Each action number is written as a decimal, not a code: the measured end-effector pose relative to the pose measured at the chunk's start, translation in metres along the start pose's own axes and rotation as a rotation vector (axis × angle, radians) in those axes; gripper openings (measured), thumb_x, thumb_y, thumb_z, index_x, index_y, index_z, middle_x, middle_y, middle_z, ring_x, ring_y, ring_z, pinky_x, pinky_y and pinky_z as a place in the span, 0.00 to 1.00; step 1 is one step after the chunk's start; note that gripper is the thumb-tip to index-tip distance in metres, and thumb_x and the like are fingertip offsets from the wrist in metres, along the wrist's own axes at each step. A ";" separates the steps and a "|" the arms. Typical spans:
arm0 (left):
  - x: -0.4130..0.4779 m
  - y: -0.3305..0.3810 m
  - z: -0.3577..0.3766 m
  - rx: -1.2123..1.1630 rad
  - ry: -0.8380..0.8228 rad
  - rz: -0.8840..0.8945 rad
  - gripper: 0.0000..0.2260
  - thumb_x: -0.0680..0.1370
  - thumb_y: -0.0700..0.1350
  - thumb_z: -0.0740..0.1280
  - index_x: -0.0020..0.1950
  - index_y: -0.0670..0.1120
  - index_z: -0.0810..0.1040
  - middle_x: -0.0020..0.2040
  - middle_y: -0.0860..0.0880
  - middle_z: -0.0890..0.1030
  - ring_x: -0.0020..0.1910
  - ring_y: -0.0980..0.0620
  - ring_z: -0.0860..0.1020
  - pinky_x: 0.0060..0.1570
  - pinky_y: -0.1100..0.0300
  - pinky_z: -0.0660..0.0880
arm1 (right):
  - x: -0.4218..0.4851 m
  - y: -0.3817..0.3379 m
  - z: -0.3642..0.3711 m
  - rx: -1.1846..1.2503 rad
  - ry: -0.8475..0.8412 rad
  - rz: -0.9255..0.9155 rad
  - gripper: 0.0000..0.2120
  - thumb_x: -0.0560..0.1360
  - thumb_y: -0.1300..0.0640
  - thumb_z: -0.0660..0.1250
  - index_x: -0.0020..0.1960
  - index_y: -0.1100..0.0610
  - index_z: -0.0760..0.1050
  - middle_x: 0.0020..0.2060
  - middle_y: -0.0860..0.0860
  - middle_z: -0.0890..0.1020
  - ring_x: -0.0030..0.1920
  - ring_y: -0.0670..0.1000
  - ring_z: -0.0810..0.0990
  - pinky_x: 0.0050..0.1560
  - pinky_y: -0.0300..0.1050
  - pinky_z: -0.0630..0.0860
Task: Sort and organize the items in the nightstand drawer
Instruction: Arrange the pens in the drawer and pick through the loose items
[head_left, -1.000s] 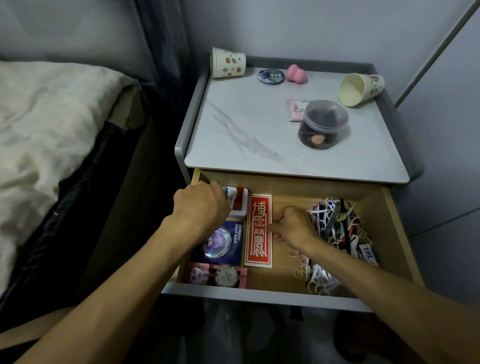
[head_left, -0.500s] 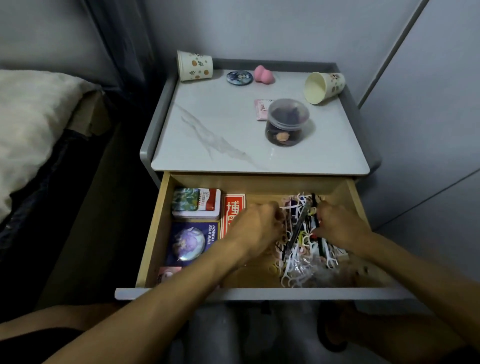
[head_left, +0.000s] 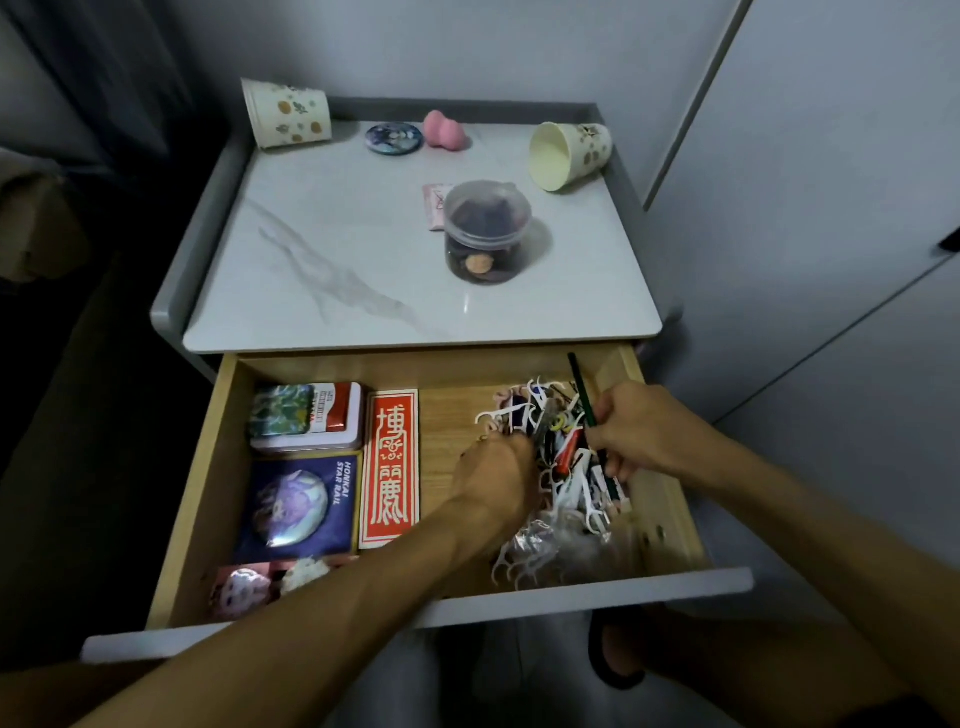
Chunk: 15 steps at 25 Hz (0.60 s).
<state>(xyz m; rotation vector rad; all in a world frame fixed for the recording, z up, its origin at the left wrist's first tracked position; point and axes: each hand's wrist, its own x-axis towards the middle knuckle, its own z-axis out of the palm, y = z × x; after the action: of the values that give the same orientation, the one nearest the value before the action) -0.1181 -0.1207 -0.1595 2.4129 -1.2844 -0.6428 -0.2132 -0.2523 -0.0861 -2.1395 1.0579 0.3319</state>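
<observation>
The wooden drawer (head_left: 208, 493) stands pulled out. At its left lie a tin box (head_left: 306, 415), a blue badge card (head_left: 296, 506), a pink card (head_left: 260, 587) and a red paper card (head_left: 390, 467). A tangled pile of white floss picks and small items (head_left: 566, 499) fills the right side. My left hand (head_left: 493, 478) is curled at the pile's left edge, its fingers closed on small pieces I cannot make out. My right hand (head_left: 639, 431) grips a dark green pencil (head_left: 579, 387) that sticks up out of the pile.
On the marble nightstand top (head_left: 363, 249) stand a lidded clear jar (head_left: 485, 231), two tipped paper cups (head_left: 285, 119) (head_left: 566, 156), a round badge (head_left: 392, 137), a pink sponge (head_left: 444, 130) and a pink packet (head_left: 434, 205). A grey cabinet wall rises on the right.
Both hands went from the left-side cards into the pile. My right hand now grips the pencil and has lifted its end; my left hand has curled at the pile's edge.
</observation>
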 end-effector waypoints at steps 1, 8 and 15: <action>0.002 0.001 0.001 -0.041 -0.007 -0.038 0.07 0.79 0.43 0.67 0.43 0.49 0.71 0.36 0.53 0.70 0.34 0.55 0.70 0.33 0.64 0.65 | 0.001 0.001 -0.001 0.025 -0.010 0.015 0.02 0.76 0.65 0.67 0.46 0.64 0.75 0.26 0.56 0.81 0.20 0.46 0.78 0.24 0.38 0.75; -0.005 0.000 -0.043 -0.404 -0.184 -0.148 0.06 0.80 0.45 0.65 0.44 0.47 0.77 0.36 0.50 0.80 0.30 0.55 0.76 0.24 0.67 0.70 | -0.008 -0.001 -0.015 0.157 -0.153 -0.006 0.11 0.75 0.65 0.67 0.35 0.58 0.73 0.18 0.45 0.72 0.23 0.46 0.72 0.23 0.37 0.66; -0.051 -0.014 -0.095 -1.088 -0.208 -0.406 0.10 0.81 0.34 0.58 0.54 0.39 0.78 0.38 0.45 0.80 0.36 0.51 0.77 0.40 0.57 0.74 | -0.044 -0.044 0.024 0.289 -0.329 -0.260 0.01 0.77 0.58 0.69 0.48 0.55 0.78 0.29 0.48 0.79 0.28 0.46 0.74 0.31 0.40 0.71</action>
<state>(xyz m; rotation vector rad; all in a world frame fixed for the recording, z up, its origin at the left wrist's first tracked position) -0.0824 -0.0631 -0.0741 1.6627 -0.2751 -1.2997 -0.2047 -0.1917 -0.0596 -1.8547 0.5931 0.3662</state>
